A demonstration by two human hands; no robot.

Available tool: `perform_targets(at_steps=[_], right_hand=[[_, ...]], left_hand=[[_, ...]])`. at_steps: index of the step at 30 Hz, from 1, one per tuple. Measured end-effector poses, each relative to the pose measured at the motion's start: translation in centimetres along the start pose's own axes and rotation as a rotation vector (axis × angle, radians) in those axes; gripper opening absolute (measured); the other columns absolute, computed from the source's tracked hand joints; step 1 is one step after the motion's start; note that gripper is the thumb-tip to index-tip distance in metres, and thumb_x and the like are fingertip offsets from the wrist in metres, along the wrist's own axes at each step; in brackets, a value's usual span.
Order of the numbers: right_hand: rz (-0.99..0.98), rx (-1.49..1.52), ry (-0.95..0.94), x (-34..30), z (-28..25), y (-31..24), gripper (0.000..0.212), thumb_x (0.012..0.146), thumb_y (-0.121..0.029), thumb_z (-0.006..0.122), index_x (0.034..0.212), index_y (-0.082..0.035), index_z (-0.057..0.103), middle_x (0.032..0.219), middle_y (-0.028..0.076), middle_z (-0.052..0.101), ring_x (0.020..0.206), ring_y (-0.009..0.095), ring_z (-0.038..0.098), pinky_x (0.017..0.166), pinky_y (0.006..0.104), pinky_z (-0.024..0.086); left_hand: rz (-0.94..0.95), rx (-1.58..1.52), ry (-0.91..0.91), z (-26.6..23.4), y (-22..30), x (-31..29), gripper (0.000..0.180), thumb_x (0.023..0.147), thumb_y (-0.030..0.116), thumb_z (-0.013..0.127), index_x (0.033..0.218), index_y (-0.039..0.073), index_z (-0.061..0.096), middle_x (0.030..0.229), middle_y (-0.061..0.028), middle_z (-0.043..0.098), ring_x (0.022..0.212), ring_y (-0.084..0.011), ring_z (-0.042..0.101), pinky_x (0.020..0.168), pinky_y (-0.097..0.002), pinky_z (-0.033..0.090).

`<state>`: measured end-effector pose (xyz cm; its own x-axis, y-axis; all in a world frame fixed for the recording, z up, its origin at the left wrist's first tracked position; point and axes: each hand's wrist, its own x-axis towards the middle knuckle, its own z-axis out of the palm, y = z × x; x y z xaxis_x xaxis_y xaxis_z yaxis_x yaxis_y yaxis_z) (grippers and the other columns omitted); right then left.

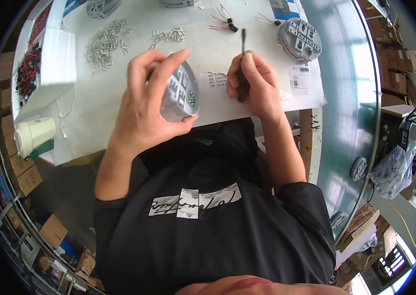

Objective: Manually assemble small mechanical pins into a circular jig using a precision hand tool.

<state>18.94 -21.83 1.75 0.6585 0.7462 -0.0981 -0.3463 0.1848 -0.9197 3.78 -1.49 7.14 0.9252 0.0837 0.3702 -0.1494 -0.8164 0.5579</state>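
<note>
In my left hand (139,110) is a round grey plastic housing (182,91), tilted on edge above the table's near side. Fingers and thumb grip its rim, and a bit of green circuit board shows inside it. My right hand (259,83) is closed around a dark screwdriver (243,42), whose slim shaft points away from me. Hand and housing are apart. Just beyond them lie small black parts with red wires (230,23). A similar round grey unit (300,42) rests flat to the right of my right hand.
Loose U-shaped metal clips (104,46) lie in a pile on the white-covered table (92,113). A white foam box (53,61) with red-and-black wired parts stands at left, near a pale cup (35,132). Right of the table runs a glassy greenish surface (348,98). Cartons (404,61) stand beyond.
</note>
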Motion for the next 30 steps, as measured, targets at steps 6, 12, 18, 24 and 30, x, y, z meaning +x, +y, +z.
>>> perform_targets(at_steps=[6,12,18,24,30], right_hand=[[-0.181,-0.989,-0.173,0.2,2.7,-3.3,0.034,0.109,-0.027,0.058,0.087,-0.001,0.065,0.068,0.016,0.065,0.062,0.033,0.065,0.059,0.0425,0.05],[-0.166,-1.396,-0.302,-0.4,4.8,-4.2,0.029,0.106,-0.024,0.062,0.087,-0.002,0.061,0.074,0.017,0.064,0.065,0.039,0.062,0.059,0.0473,0.046],[-0.132,-1.593,-0.29,-0.8,6.7,-3.5,0.027,0.103,-0.026,0.067,0.087,-0.005,0.063,0.072,0.013,0.065,0.066,0.04,0.063,0.058,0.0478,0.048],[-0.228,-1.673,-0.227,-1.0,7.0,-2.9,0.026,0.1,-0.028,0.071,0.086,-0.007,0.064,0.069,0.01,0.063,0.062,0.035,0.064,0.056,0.0457,0.048],[-0.23,-1.725,-0.211,-1.2,7.2,-3.0,0.028,0.099,-0.029,0.073,0.083,-0.008,0.064,0.068,0.008,0.062,0.059,0.031,0.064,0.054,0.0435,0.047]], left_hand=[[-0.142,-0.114,0.271,4.2,-1.5,-5.1,0.106,0.061,0.015,0.1,0.155,0.008,0.051,0.153,-0.021,0.038,0.112,-0.0325,0.062,0.096,-0.0429,0.054],[-0.157,-0.183,0.07,2.4,-3.1,-4.8,0.108,0.06,0.028,0.102,0.154,0.007,0.052,0.122,-0.0138,0.068,0.101,-0.0309,0.067,0.092,-0.0427,0.055],[-0.188,-0.237,0.123,3.2,-3.9,-5.5,0.11,0.059,0.033,0.102,0.154,0.008,0.053,0.099,-0.0092,0.073,0.095,-0.0291,0.068,0.088,-0.0416,0.056],[-0.187,-0.234,0.167,3.4,-3.8,-5.3,0.106,0.06,0.035,0.101,0.152,0.009,0.055,0.1,-0.0091,0.073,0.092,-0.028,0.068,0.085,-0.0411,0.056],[-0.219,-0.215,0.174,3.6,-3.4,-5.5,0.105,0.059,0.034,0.102,0.15,0.007,0.056,0.099,-0.0088,0.072,0.091,-0.0262,0.068,0.084,-0.0398,0.057]])
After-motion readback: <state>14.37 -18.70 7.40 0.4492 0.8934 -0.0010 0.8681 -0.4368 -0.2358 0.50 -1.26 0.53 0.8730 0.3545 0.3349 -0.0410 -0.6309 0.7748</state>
